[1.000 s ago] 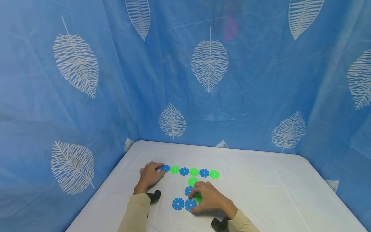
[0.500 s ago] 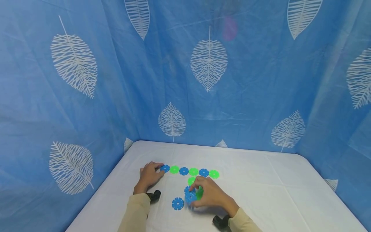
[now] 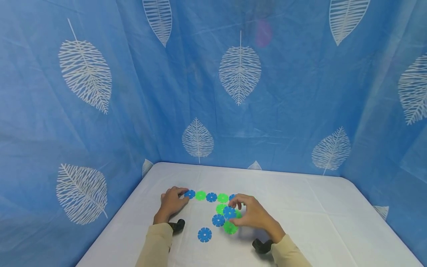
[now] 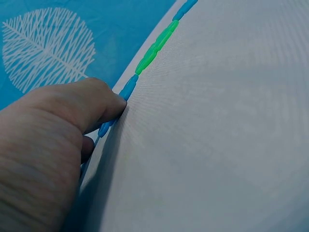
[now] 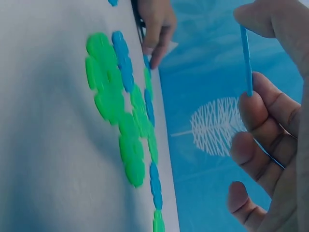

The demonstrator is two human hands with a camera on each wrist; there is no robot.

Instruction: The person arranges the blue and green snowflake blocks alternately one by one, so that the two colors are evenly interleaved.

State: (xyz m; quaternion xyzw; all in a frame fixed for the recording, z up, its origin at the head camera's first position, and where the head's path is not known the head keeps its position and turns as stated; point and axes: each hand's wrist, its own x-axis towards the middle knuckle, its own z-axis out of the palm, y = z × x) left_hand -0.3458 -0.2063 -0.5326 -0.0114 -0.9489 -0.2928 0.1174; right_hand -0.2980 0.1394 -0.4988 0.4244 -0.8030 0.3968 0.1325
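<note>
My right hand [image 3: 255, 215] pinches a blue notched plastic disc [image 3: 229, 213] between thumb and fingers, raised above the table; the right wrist view shows this disc [image 5: 246, 60] edge-on. Thumb and fingers of my left hand [image 3: 171, 203] hold the blue disc [image 3: 190, 194] at the left end of a row of alternating blue and green discs. Under the right hand lie a green disc [image 3: 230, 227], a blue disc [image 3: 218, 220] and another green disc [image 3: 220, 208]. The row's right end is hidden by the right hand. A separate blue disc [image 3: 205, 234] lies nearer me.
A white cloth [image 3: 300, 215] covers the table. Blue curtains [image 3: 283, 111] with white leaf prints hang behind it and at both sides. A dark device [image 3: 178, 225] sits at the left wrist, and another [image 3: 262, 246] at the right.
My right hand has lifted the blue disc from beside the separate blue one and carried it away from me and to the right, uncovering a green disc. The left hand has stayed put.
</note>
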